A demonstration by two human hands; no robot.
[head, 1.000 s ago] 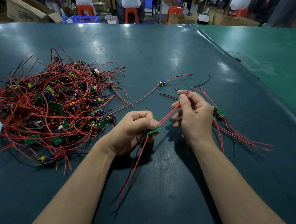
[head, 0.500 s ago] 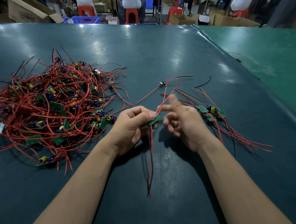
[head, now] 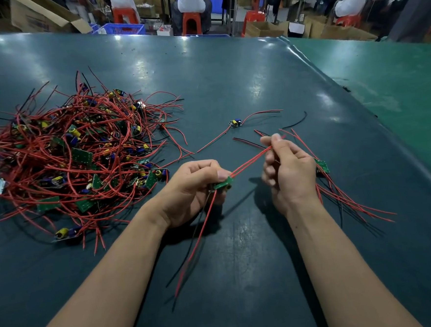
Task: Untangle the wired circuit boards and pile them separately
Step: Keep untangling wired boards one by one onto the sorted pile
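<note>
Two red wires [head: 250, 161] now pinched taut by the right hand [head: 290, 169], previously open-fingered, left hand [head: 193, 188] pinching the circuit board [head: 224, 183] beside it

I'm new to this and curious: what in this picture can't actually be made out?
- Head view: small circuit board, mostly hidden by left hand.
- Separated pile, partly behind right hand.
- Tangled heap: left edge cuts it off; board count untellable.
- Board markings: too small.

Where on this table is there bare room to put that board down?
Bare: the far table beyond the tangled pile, and the near strip between the forearms. Crowded: the pile at left and the sorted boards behind the right hand.
</note>
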